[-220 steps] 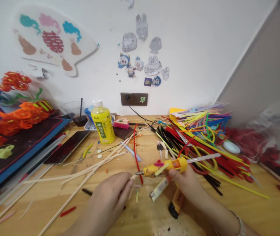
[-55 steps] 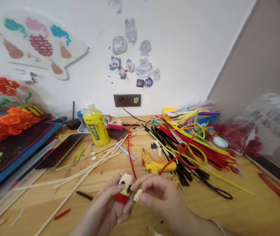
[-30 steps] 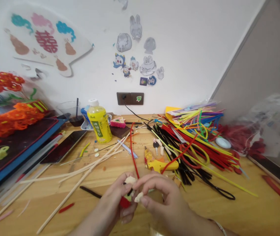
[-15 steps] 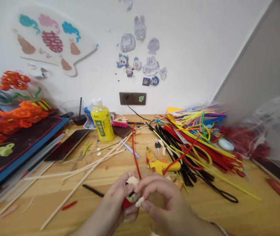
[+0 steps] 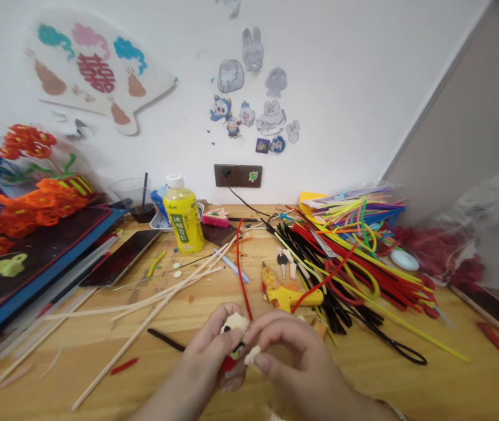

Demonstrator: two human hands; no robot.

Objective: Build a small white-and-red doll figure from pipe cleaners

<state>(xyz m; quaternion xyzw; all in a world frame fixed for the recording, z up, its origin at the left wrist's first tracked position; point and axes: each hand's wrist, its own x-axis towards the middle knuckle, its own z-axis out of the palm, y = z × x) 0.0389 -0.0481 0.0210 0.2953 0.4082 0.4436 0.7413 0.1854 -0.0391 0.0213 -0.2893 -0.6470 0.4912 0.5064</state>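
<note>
Low in the middle of the view, my left hand is closed around a small fuzzy figure with a cream head, black eye and red base. Touching it from the right, my right hand pinches a small cream fuzzy piece between thumb and fingers, held against the figure's side. Both hands hover just above the wooden table. The yellow glue gun lies on the table just beyond my hands.
A heap of coloured pipe cleaners covers the right of the table. Long pale sticks fan out at the left. A yellow drink bottle, a dark tablet and orange fuzzy flowers stand further left.
Seven seconds ago my right hand held the glue gun; it now lies on the table. Over the last second both hands stay together on the figure, shifting slightly.
</note>
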